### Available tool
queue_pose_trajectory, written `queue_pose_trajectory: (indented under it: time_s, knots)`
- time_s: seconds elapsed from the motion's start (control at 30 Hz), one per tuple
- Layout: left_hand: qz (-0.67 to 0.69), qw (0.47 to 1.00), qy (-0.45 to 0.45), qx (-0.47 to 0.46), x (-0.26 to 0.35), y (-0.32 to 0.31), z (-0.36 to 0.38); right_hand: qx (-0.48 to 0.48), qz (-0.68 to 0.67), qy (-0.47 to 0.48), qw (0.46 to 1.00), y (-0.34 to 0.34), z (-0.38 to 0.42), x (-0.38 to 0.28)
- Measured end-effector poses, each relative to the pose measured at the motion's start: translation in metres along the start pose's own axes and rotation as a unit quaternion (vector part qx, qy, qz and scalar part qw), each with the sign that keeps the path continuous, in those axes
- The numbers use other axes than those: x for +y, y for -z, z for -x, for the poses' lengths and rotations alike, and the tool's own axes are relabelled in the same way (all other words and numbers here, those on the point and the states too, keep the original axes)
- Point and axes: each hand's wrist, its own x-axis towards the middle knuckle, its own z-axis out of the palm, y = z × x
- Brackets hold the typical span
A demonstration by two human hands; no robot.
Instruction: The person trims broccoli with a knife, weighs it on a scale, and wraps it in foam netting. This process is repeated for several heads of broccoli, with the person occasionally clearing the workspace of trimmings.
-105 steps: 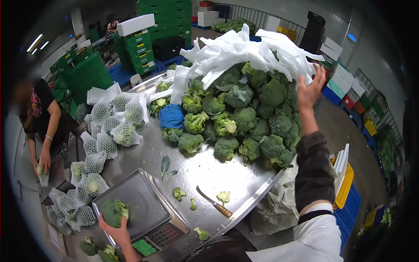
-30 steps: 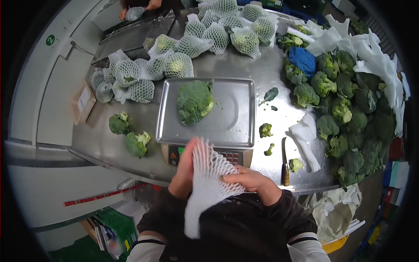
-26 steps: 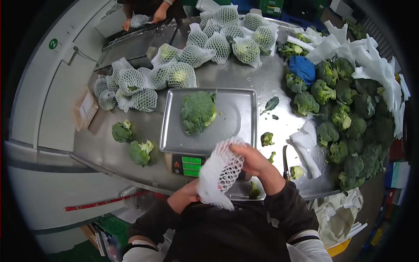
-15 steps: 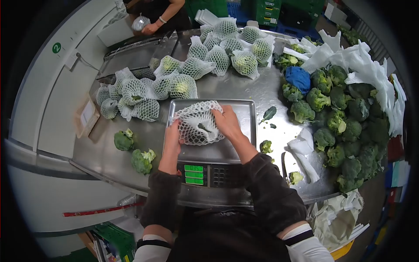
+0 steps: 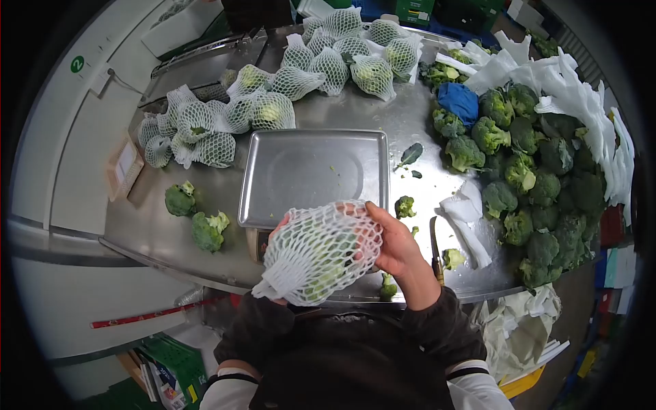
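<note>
A head of broccoli in a white foam net sleeve (image 5: 320, 256) is held up near my body, in front of the scale's lower edge. My right hand (image 5: 402, 251) grips its open right end, with the thumb at the net's rim. My left hand (image 5: 281, 224) supports it from behind on the left; most of that hand is hidden by the net. The bunched end of the sleeve points down and left. Just beyond lies the scale's metal tray (image 5: 307, 171), with a few green crumbs on it. The scale's display is mostly covered.
Several netted heads (image 5: 335, 65) line the back and left. Two bare broccoli heads (image 5: 208, 231) sit left of the scale. A broccoli pile (image 5: 540, 184) fills the right side, with white nets (image 5: 467, 212), a knife (image 5: 435, 246) and a blue cloth (image 5: 458, 102) nearby.
Both hands have lifted the netted broccoli off the scale tray and brought it toward my body, turning it. The view has shifted, and the person at the back is mostly out of frame.
</note>
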Motion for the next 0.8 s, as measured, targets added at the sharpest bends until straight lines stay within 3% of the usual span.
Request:
queue_pose_trajectory:
  time_s: [0.03,0.1,0.13,0.17,0.23,0.27,0.33,0.37,0.43,0.47,0.5,0.53,0.57,0.63,0.7,0.73,0.77,0.8]
  knots:
    - [0.001,1.000,0.000,0.000,0.002,0.001,0.001,0.001,0.000,-0.001,1.000,0.006,0.003,0.007]
    - [0.024,0.989,-0.011,-0.149,0.009,0.003,0.004,0.080,0.113,0.018,0.990,0.024,0.003,0.029]
    - [0.024,0.989,-0.011,-0.148,0.009,0.012,-0.003,0.112,0.157,0.022,0.981,0.024,0.002,0.045]
    - [-0.018,0.987,-0.064,-0.147,0.009,0.030,-0.015,0.122,0.203,0.088,0.968,0.027,-0.002,0.064]
    - [-0.101,0.969,-0.172,-0.148,0.009,0.038,-0.029,0.146,0.171,0.161,0.961,0.035,-0.014,0.081]
    - [-0.101,0.969,-0.172,-0.149,0.008,0.043,-0.028,0.146,0.171,0.162,0.961,0.040,-0.017,0.079]
    - [-0.018,0.984,-0.119,-0.135,-0.003,-0.007,0.004,0.134,0.430,0.265,0.853,0.048,-0.020,0.068]
    - [0.023,0.987,-0.096,-0.130,-0.001,-0.020,0.011,0.129,0.433,0.266,0.851,0.047,-0.019,0.064]
    - [-0.013,0.984,-0.147,-0.101,0.012,-0.004,-0.001,0.111,0.234,0.167,0.951,0.035,-0.011,0.060]
    - [-0.043,0.985,-0.149,-0.076,0.022,0.001,-0.005,0.045,0.152,0.062,0.985,0.020,-0.005,0.059]
    - [-0.074,0.984,-0.151,-0.051,0.031,0.009,-0.011,-0.043,-0.009,-0.040,0.998,0.006,-0.001,0.059]
    - [-0.139,0.949,-0.277,-0.060,0.035,0.016,-0.022,-0.008,-0.029,-0.037,0.999,0.004,-0.007,0.065]
    - [-0.171,0.936,-0.307,0.035,0.038,0.023,-0.021,0.026,-0.048,-0.034,0.998,0.003,-0.016,0.070]
    - [-0.318,0.821,-0.475,-0.002,0.056,0.014,-0.015,0.021,-0.003,-0.001,1.000,0.001,-0.034,0.061]
    - [-0.327,0.819,-0.471,-0.007,0.061,0.005,0.008,-0.038,0.083,0.113,0.989,-0.009,-0.056,0.047]
    - [-0.337,0.820,-0.463,-0.011,0.062,0.005,0.017,-0.019,0.186,0.247,0.951,-0.025,-0.066,0.042]
    - [-0.337,0.818,-0.466,-0.013,0.060,0.007,0.016,-0.022,0.286,0.294,0.912,-0.040,-0.070,0.035]
    - [-0.367,0.802,-0.469,-0.040,0.054,0.007,0.013,-0.008,0.467,0.363,0.807,-0.045,-0.081,0.033]
